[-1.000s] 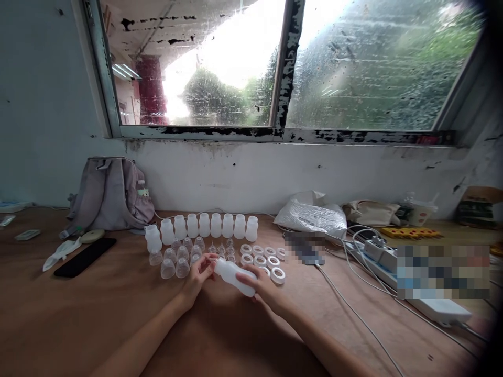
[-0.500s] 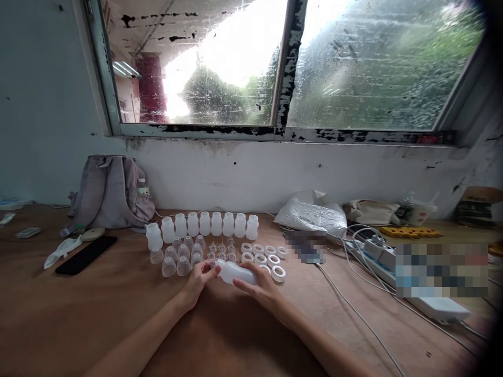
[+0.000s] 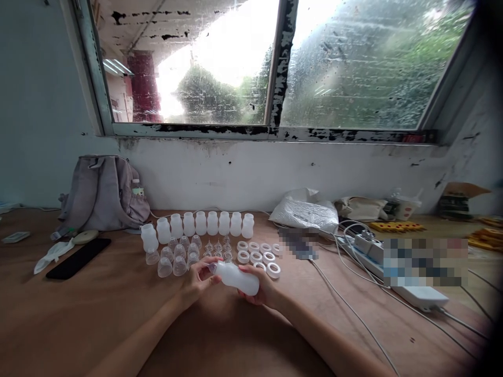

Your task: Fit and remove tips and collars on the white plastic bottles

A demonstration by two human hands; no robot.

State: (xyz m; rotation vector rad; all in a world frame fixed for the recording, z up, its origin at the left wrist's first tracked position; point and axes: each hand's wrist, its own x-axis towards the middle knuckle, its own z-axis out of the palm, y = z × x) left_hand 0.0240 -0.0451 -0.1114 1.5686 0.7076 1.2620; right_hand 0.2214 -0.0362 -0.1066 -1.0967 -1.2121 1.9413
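A frosted white baby bottle (image 3: 234, 278) lies tilted on its side above the table's near part, its mouth pointing left. My right hand (image 3: 262, 289) is wrapped round its base end. At the mouth end my left hand (image 3: 199, 280) pinches a small clear nipple (image 3: 212, 267), partly hidden by the fingers. Behind the hands stand rows of clear dome caps (image 3: 179, 265), several clear nipples (image 3: 218, 246) and white screw rings (image 3: 273, 270). A row of upright frosted bottles (image 3: 200, 224) runs along the back.
A grey backpack (image 3: 102, 193), a black phone-like slab (image 3: 78, 258) and a white crumpled wrapper (image 3: 53, 255) are on the left. To the right lie a silver plastic bag (image 3: 306, 212), a power strip (image 3: 419, 297) with trailing cables, and yellow pieces (image 3: 396, 226).
My right hand has turned round the bottle, its fingers now beneath the base. The bottle's base end has dipped slightly. The whole view has shifted a little to the right.
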